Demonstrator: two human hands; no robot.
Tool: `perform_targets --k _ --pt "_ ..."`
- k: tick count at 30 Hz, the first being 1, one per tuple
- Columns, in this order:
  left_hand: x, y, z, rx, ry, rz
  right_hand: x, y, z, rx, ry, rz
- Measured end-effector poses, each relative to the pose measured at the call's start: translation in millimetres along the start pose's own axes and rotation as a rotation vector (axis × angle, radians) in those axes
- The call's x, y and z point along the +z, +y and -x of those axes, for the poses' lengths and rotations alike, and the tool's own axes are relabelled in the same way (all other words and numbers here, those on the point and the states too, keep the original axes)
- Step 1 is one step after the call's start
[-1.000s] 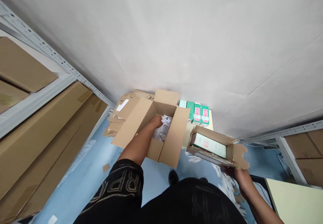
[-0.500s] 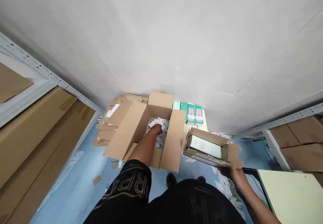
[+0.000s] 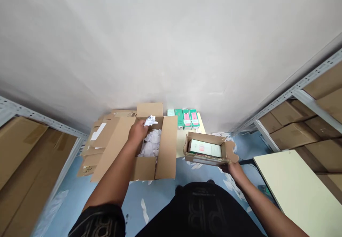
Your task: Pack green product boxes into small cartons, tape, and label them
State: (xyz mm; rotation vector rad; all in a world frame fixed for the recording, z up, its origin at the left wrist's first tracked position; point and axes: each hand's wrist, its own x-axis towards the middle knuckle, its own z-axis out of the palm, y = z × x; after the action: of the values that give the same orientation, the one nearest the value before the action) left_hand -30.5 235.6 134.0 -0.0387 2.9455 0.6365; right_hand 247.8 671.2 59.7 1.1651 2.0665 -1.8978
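Note:
My left hand point(image 3: 137, 132) is closed on a crumpled wad of white paper point(image 3: 151, 120), lifted just above a large open cardboard box point(image 3: 167, 148) that holds more crumpled white paper point(image 3: 151, 145). My right hand point(image 3: 230, 166) grips a small open cardboard box point(image 3: 208, 149) from beneath, to the right of the large box. Inside the small box lies a pale green product carton point(image 3: 205, 148).
Green and pink cartons point(image 3: 187, 117) stand against the white wall on a low yellow surface point(image 3: 182, 142). Flattened cardboard point(image 3: 98, 139) is piled left of the big box. Metal shelves with brown boxes point(image 3: 25, 158) flank both sides. A pale table point(image 3: 296, 190) is at right. Paper scraps litter the blue floor point(image 3: 165, 194).
My left hand has risen out of the large box with a wad of paper. The small box in my right hand has shifted left and nearer the big box. The camera turned.

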Motion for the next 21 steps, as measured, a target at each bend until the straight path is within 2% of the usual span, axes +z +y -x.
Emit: perform_targets --k 1,2,4,6,8,10,14,16,17,19,20,21 --pt "-12.3 12 13 0.013 0.106 0.064 0 -1 0 -0.005 0.006 0.025" --pt "-21.6 28 29 0.074 0.134 0.138 0 -1 1 -0.014 0.011 0.042" --pt "-29.6 64 61 0.232 0.059 0.262 1 0 2 -0.033 0.027 0.047" --pt "-23.4 103 91 0.43 -0.079 0.306 0 3 5 -0.041 0.034 0.031" --pt "-6.8 138 113 0.592 -0.198 0.298 -1 6 11 -0.043 0.038 0.017" --pt "13.5 165 126 0.668 -0.305 0.268 -5 10 19 -0.042 0.043 0.001" --pt "43.2 193 137 0.826 -0.455 0.244 -21 21 40 -0.036 0.086 -0.071" --pt "52.6 199 141 0.92 -0.435 0.308 -35 30 49 -0.017 0.118 -0.118" --pt "58.1 201 143 0.929 -0.38 0.357 -43 34 53 -0.007 0.13 -0.139" --pt "74.4 207 149 0.843 -0.245 0.467 -62 45 58 0.008 0.162 -0.177" --pt "85.9 211 153 0.763 -0.211 0.518 -72 50 60 0.016 0.183 -0.195" --pt "99.5 216 159 0.682 -0.235 0.559 -83 55 62 0.025 0.207 -0.215"
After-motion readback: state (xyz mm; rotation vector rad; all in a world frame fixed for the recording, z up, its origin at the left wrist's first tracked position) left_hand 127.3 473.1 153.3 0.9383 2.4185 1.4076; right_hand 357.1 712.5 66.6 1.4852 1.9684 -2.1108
